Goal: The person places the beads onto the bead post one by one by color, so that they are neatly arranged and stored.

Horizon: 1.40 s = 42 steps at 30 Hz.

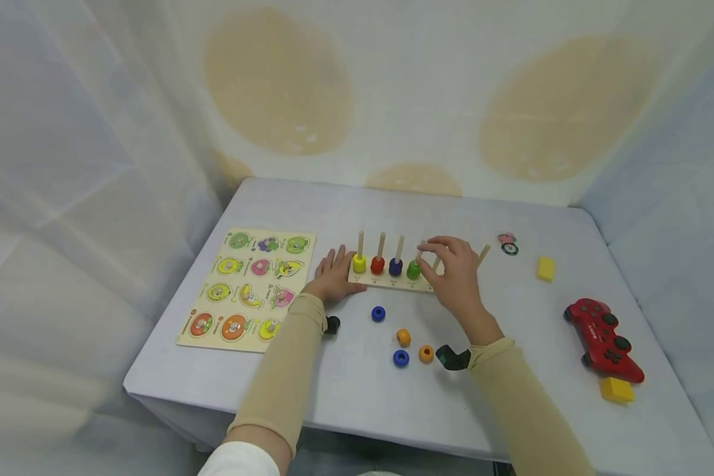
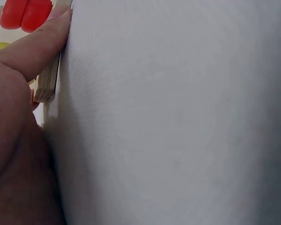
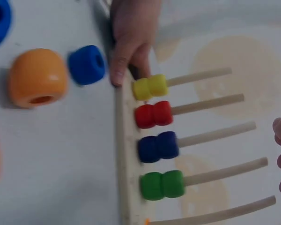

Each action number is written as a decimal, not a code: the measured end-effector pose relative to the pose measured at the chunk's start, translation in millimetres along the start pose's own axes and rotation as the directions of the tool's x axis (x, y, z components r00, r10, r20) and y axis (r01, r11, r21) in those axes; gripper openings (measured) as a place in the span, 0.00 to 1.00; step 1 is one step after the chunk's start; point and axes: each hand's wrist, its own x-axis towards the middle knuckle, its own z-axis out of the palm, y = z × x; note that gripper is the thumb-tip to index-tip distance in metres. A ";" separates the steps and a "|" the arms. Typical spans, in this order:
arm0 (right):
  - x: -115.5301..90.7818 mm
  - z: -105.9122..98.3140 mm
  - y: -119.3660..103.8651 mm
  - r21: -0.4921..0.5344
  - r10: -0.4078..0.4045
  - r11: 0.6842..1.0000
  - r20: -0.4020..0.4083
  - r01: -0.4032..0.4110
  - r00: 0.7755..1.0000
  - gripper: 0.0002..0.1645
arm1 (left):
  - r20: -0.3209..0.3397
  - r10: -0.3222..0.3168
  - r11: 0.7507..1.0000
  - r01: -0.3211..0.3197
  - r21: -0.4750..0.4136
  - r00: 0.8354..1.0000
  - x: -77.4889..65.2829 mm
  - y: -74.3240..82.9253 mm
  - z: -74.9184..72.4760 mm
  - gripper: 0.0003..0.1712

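A wooden peg board (image 1: 387, 283) stands on the table with upright pegs. Stacked pairs of yellow beads (image 3: 150, 87), red beads (image 3: 153, 115), blue beads (image 3: 158, 146) and green beads (image 3: 162, 184) sit low on separate pegs. My left hand (image 1: 333, 277) holds the board's left end, thumb along the front edge and fingers behind. Over the right part of the board is my right hand (image 1: 457, 274), thumb and index finger apart by the green beads' peg. Its fingertips show at the right edge of the right wrist view, beyond the peg tips, with no bead visible between them.
Loose blue beads (image 1: 378, 314) and orange beads (image 1: 426, 354) lie in front of the board. A fruit puzzle board (image 1: 256, 268) is at left. On the right are a red game controller (image 1: 605, 340), yellow blocks (image 1: 545, 269) and a small pink-and-black item (image 1: 508, 244).
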 end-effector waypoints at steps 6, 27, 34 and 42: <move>-42.8 0.1 8.6 0.002 -0.036 0.999 0.282 0.037 0.959 0.13 | 0.002 -0.008 1.000 0.008 0.006 1.000 0.0 4.5 -1.8 0.56; -84.6 7.7 22.8 -0.082 0.079 0.996 0.552 -0.041 0.830 0.21 | -0.020 0.010 1.000 -0.010 0.004 1.000 -2.1 1.3 -6.3 0.56; -72.7 5.6 21.7 -0.082 0.051 0.997 0.499 -0.012 0.865 0.15 | -0.006 -0.012 1.000 0.012 0.010 1.000 2.6 3.0 -3.0 0.57; -22.2 -25.8 26.3 0.045 0.082 0.996 -0.032 -0.080 0.996 0.18 | 0.004 -0.019 1.000 0.019 -0.006 1.000 3.4 1.6 2.0 0.57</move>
